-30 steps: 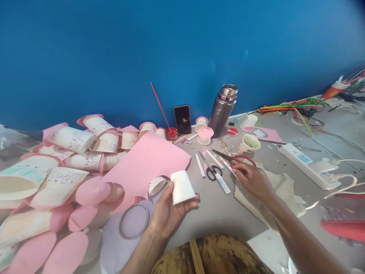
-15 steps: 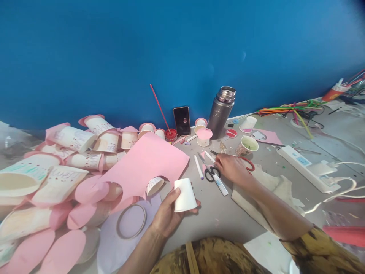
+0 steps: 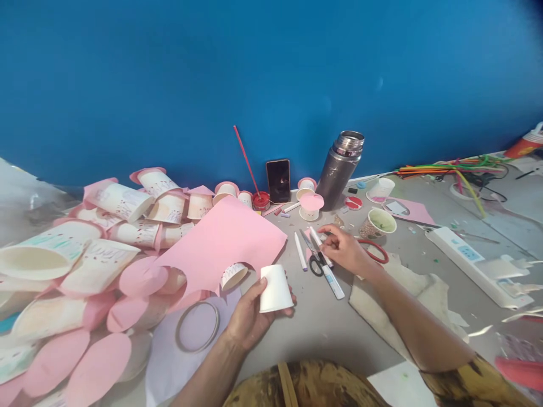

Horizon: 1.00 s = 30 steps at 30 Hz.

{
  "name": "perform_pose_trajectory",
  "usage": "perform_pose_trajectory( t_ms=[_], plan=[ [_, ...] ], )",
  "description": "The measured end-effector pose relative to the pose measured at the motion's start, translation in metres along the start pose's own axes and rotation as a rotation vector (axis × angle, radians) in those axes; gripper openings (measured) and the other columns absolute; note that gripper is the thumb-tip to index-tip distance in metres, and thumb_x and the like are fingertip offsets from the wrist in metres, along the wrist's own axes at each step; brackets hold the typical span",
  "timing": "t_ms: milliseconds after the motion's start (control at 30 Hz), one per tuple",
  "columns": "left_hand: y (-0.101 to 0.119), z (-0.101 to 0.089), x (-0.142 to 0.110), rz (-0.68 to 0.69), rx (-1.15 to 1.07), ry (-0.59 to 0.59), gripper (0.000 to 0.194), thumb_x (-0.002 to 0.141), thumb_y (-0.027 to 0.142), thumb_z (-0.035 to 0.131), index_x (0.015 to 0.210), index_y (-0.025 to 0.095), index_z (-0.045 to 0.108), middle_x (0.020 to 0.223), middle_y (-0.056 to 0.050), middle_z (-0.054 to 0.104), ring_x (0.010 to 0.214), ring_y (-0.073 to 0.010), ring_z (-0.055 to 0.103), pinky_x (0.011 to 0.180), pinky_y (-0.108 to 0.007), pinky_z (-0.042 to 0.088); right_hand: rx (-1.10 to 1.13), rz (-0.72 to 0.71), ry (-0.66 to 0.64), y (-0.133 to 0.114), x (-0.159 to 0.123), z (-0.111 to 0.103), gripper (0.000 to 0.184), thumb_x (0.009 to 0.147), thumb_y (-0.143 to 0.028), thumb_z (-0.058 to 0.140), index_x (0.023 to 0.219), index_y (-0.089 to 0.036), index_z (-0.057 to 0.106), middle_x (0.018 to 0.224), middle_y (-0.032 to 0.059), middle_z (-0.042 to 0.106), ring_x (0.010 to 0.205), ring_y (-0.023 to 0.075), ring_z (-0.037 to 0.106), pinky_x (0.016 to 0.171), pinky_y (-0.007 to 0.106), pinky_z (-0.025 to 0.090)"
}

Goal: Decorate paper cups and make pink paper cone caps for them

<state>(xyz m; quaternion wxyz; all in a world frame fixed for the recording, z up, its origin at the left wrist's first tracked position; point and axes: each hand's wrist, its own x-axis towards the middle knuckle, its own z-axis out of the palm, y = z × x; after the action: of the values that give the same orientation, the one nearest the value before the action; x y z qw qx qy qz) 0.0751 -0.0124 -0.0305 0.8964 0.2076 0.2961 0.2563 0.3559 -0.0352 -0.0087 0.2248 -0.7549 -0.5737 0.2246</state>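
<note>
My left hand [image 3: 250,316] is closed around a plain white paper cup [image 3: 275,289], held upside down just above the table. My right hand [image 3: 345,249] is over the middle of the table, its index finger stretched apart from the curled fingers. Its fingertips are at a white marker [image 3: 315,237] lying there; whether they touch it is hard to tell. Beside that lie black-handled scissors [image 3: 316,263], a second white marker [image 3: 301,251] and a white-and-blue tube [image 3: 333,282]. Red-handled scissors [image 3: 384,253] are partly hidden behind my right hand.
Decorated paper cups [image 3: 102,265] with pink paper pieces are heaped at the left, next to a pink sheet [image 3: 224,232] and a tape roll [image 3: 178,333]. A flask [image 3: 339,169], a phone [image 3: 279,182] and a patterned cup [image 3: 379,222] stand farther back. A power strip [image 3: 475,265] lies right.
My right hand has moved left from the red-handled scissors to the white marker, and its fingers have spread. My left hand still holds the cup, slightly lower and more upright. The view has shifted a little.
</note>
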Motion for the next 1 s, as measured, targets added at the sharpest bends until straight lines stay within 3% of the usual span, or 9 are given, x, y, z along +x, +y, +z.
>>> perform_pose_trajectory(
  t_ms=[100,167,267,333,400,567,700,833,1000],
  plan=[
    [0.002,0.001,0.001,-0.020,-0.036,-0.019,0.053,0.087,0.047,0.076,0.123,0.009,0.066,0.104,-0.018,0.076,0.093,-0.0330,0.075,0.074,-0.041,0.059,0.518,-0.063,-0.102,-0.004,-0.010,-0.016,0.037,0.093,-0.040,0.055,0.120,-0.018,0.069,0.077,0.0015,0.069,0.059,0.0147,0.057,0.058,0.028,0.045],
    [0.004,0.001,0.001,-0.004,-0.059,-0.055,0.053,0.087,0.047,0.075,0.123,0.010,0.066,0.106,-0.017,0.075,0.092,-0.0330,0.075,0.073,-0.042,0.060,0.843,-0.100,-0.196,-0.012,-0.016,-0.030,0.038,0.087,-0.046,0.066,0.113,-0.018,0.073,0.080,0.0040,0.069,0.058,0.0136,0.054,0.053,0.028,0.042],
    [0.004,0.001,0.000,0.029,-0.077,-0.106,0.053,0.089,0.047,0.074,0.128,0.011,0.065,0.103,-0.014,0.075,0.091,-0.0322,0.075,0.073,-0.042,0.061,1.036,-0.216,-0.219,-0.032,-0.020,-0.038,0.046,0.076,-0.044,0.086,0.116,-0.025,0.073,0.083,0.0015,0.065,0.066,0.0151,0.056,0.055,0.028,0.044],
    [0.004,0.001,-0.001,0.037,-0.084,-0.118,0.055,0.090,0.047,0.073,0.130,0.010,0.065,0.100,-0.013,0.075,0.090,-0.0316,0.075,0.074,-0.042,0.061,1.028,-0.269,-0.172,-0.044,-0.021,-0.029,0.038,0.080,-0.045,0.086,0.110,-0.026,0.073,0.076,-0.0012,0.061,0.063,0.0140,0.054,0.055,0.027,0.044],
    [0.005,0.000,-0.003,0.037,-0.098,-0.115,0.055,0.090,0.047,0.072,0.130,0.009,0.064,0.101,-0.015,0.076,0.091,-0.0320,0.076,0.076,-0.043,0.061,1.020,-0.320,-0.117,-0.052,-0.023,-0.012,0.028,0.094,-0.049,0.073,0.106,-0.024,0.074,0.065,-0.0031,0.057,0.056,0.0125,0.050,0.052,0.027,0.041],
    [0.008,0.000,-0.005,0.059,-0.144,-0.121,0.056,0.090,0.046,0.071,0.132,0.010,0.063,0.110,-0.017,0.077,0.099,-0.0355,0.076,0.081,-0.047,0.062,1.075,-0.303,-0.022,-0.049,-0.035,0.024,0.032,0.097,-0.052,0.069,0.105,-0.021,0.075,0.074,0.0019,0.069,0.056,0.0138,0.056,0.052,0.028,0.042],
    [0.008,0.001,-0.005,0.095,-0.157,-0.107,0.058,0.091,0.050,0.072,0.133,0.010,0.063,0.103,-0.013,0.077,0.093,-0.0331,0.077,0.075,-0.043,0.062,1.010,-0.267,0.052,-0.046,-0.047,0.025,0.030,0.096,-0.052,0.071,0.096,-0.023,0.074,0.068,0.0012,0.068,0.052,0.0142,0.056,0.048,0.028,0.042],
    [0.004,0.002,-0.003,0.072,-0.157,-0.088,0.054,0.094,0.049,0.067,0.131,0.009,0.064,0.100,-0.014,0.077,0.092,-0.0320,0.077,0.075,-0.042,0.062,0.818,-0.323,0.153,-0.054,-0.058,0.020,0.030,0.093,-0.053,0.074,0.090,-0.023,0.074,0.063,0.0007,0.065,0.049,0.0145,0.054,0.044,0.027,0.041],
    [0.001,0.002,-0.001,0.076,-0.162,-0.065,0.049,0.097,0.046,0.061,0.128,0.008,0.065,0.099,-0.016,0.078,0.089,-0.0308,0.075,0.074,-0.044,0.062,0.645,-0.447,0.179,-0.065,-0.063,0.020,0.029,0.095,-0.050,0.069,0.086,-0.023,0.074,0.076,0.0056,0.073,0.060,0.0186,0.066,0.054,0.031,0.053]
  ],
)
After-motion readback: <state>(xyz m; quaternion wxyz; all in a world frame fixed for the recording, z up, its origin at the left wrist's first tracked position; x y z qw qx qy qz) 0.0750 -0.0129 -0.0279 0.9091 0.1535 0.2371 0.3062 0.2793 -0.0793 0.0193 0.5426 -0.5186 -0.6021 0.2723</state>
